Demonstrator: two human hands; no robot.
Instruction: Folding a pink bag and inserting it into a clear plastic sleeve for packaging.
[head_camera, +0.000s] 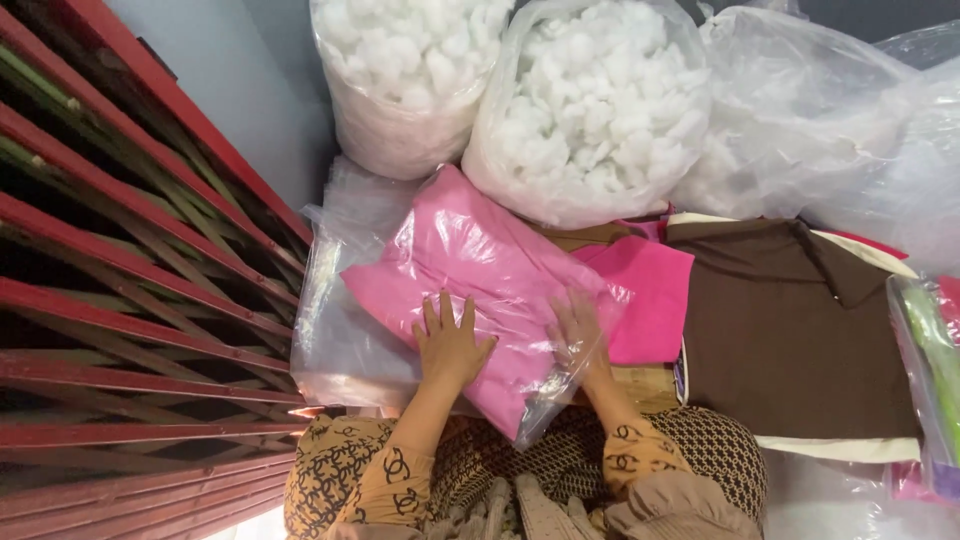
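Pressing flat: left hand (452, 345) has fingers (447, 310) spread, palm down on the pink fabric in a clear plastic bag (480, 270), gripping nothing. Right hand (578, 335) sits inside the bag's open mouth, fingers extended under the film; whether they pinch the fabric I cannot tell. Bag lies under both palms, on the lap. Beyond the fingertips: two sacks of white stuffing (590, 110). Just right of the right fingers: loose pink cloth (650, 300), then brown cloth (790, 320). Left: red folding gate (120, 300).
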